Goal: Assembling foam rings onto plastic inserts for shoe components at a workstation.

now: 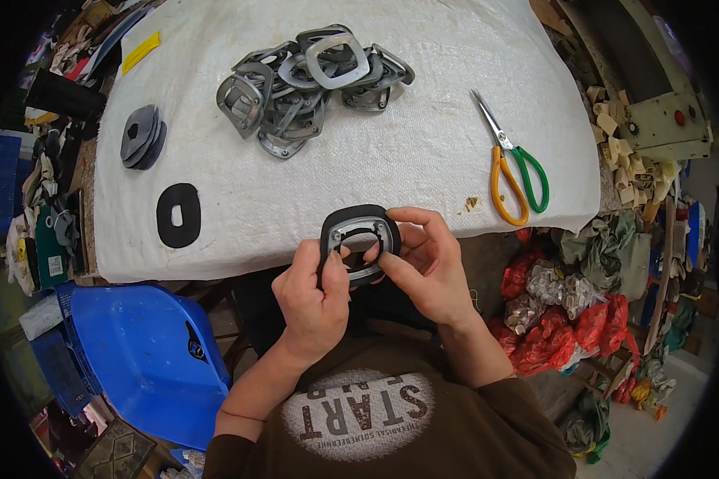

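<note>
Just over the table's near edge, my two hands hold a grey metal frame (359, 223) with a black soft ring around it. My left hand (315, 299) pinches its left side, thumb at the inner opening. My right hand (430, 267) grips the right side, index finger along the top corner and thumb at the inner rim. A flat black oval pad (179, 215) with a slot in its middle lies to the left. Farther back sits a heap of similar grey metal frames (284, 100). Scissors (510, 164) with one orange and one green handle rest at the right, blades pointing away.
A white woven sheet (423, 152) covers the table. At its left stands a small stack of dark grey pads (142, 137), with a yellow strip (141, 52) behind. A blue plastic tub (136, 359) is below left; red plastic bags (547, 339) sit below right. A green machine (667, 124) stands at right.
</note>
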{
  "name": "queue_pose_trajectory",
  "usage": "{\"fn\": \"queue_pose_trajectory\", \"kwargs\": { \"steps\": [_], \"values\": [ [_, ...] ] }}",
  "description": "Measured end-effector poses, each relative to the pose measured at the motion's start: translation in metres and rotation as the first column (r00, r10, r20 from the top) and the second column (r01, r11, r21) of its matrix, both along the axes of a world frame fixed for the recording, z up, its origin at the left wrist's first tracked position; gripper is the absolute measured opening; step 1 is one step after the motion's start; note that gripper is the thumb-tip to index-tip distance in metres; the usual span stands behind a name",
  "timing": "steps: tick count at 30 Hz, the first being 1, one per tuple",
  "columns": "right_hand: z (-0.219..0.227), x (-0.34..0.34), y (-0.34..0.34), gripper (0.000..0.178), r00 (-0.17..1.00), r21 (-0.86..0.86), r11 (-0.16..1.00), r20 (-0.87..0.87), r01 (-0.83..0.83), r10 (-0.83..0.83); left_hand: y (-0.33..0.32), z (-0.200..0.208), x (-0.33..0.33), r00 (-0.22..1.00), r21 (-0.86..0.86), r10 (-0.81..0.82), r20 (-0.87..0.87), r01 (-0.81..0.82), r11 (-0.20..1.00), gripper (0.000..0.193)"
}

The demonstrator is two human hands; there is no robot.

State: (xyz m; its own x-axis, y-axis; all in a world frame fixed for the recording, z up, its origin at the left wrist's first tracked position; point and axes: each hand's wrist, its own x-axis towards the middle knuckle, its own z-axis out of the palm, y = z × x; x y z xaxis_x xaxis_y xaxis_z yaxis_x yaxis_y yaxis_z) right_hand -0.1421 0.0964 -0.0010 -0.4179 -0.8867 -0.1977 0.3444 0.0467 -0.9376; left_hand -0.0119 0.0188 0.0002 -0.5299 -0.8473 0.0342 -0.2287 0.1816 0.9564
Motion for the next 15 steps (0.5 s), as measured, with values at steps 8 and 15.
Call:
{"fn": "queue_pose_trajectory", "kwargs": {
  "steps": [8,15],
  "values": [
    [0.0016,0.0037,-0.0001,0.042,0.994,-0.011,0.997,-0.077,0.079,-0.08,0.0034,-0.0001,-0.0005,0.975,0.153,-0.152,-0.163,0.177,0.972,0.024],
    [0.0019,0.0023,0.0026,0.047,0.997,0.002,0.997,-0.03,0.074,-0.074,0.0015,-0.0024,0.0054,0.958,0.194,-0.107,-0.267,0.163,0.968,0.015]
  ]
}}
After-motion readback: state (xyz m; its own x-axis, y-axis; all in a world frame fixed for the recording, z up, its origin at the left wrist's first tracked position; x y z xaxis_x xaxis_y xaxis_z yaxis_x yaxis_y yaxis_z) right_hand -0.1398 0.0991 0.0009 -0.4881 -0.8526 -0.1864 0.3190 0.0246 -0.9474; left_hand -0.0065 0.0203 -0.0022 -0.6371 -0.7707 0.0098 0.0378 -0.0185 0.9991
